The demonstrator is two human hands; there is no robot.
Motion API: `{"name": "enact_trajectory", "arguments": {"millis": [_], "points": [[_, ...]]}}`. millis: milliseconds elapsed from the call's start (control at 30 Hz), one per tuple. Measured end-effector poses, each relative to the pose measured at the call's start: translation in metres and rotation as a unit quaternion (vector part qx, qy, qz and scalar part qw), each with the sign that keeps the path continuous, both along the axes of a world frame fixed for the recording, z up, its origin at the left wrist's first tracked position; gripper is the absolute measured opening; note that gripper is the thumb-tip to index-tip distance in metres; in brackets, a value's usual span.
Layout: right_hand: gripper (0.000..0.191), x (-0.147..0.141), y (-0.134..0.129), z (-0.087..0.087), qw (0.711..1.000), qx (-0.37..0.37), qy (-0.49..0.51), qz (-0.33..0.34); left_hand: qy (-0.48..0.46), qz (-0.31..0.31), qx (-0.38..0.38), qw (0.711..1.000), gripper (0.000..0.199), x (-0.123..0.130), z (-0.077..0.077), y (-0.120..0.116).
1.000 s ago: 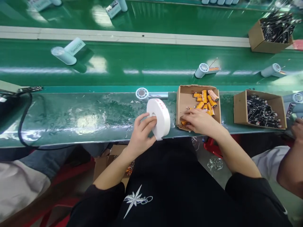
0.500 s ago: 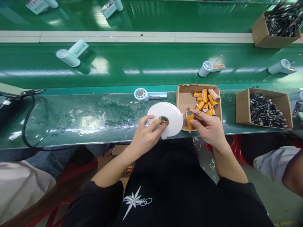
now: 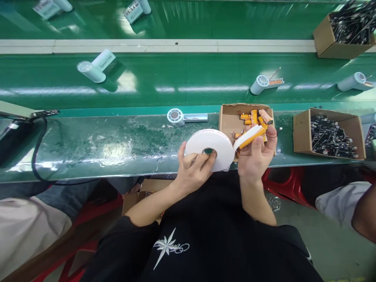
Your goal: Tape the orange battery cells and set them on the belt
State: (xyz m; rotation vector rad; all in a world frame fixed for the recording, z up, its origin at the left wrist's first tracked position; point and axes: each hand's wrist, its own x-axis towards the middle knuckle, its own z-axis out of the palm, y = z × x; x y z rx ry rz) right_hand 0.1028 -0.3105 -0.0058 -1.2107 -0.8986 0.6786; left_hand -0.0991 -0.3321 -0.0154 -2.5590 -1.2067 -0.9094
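Note:
My left hand (image 3: pixel 193 169) grips a roll of white tape (image 3: pixel 210 137), its fingers in the core hole and its thumb at the outer edge. My right hand (image 3: pixel 255 160) holds an orange battery (image 3: pixel 253 136) tilted between thumb and fingers. A white strip (image 3: pixel 244 137) lies along the battery's side and reaches down to the roll's right edge. Thin wires with a small white connector (image 3: pixel 280 128) stick out past the right fingers. Below the battery stands a cardboard box (image 3: pixel 225 119) with several more orange batteries (image 3: pixel 254 116) in it.
A light blue handheld fan (image 3: pixel 175 116) with an open handle lies behind the roll. To the right stands a box of circuit boards (image 3: pixel 302 133). More fan bodies (image 3: pixel 93 71) rest on the green conveyor (image 3: pixel 164 74). A black cable (image 3: pixel 35 156) hangs at left. People sit on both sides.
My right hand has turned and brought the battery against the tape, and a white strip now lies on it. The roll moved slightly right. Fans on the conveyor shifted right.

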Motion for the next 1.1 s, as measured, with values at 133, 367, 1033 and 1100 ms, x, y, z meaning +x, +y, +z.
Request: {"name": "enact_trajectory", "arguments": {"millis": [133,367,1033,1100], "points": [[0.065,-0.035,-0.013,-0.008,1.000,0.000,-0.013,-0.014,-0.033,0.020,-0.017,0.999,0.056,0.002,-0.004,0.000],[0.043,0.075,0.012,0.013,0.992,0.096,-0.076,-0.009,0.036,-0.276,-0.137,0.951,0.050,-0.031,0.012,-0.021],[0.064,0.130,-0.054,0.017,0.991,0.015,0.112,-0.068,0.312,0.000,-0.083,0.946,0.035,-0.062,0.018,0.156],[0.066,0.140,-0.065,0.011,0.991,0.003,0.119,-0.062,0.334,-0.047,-0.044,0.941,0.053,-0.065,0.006,0.182]]}}
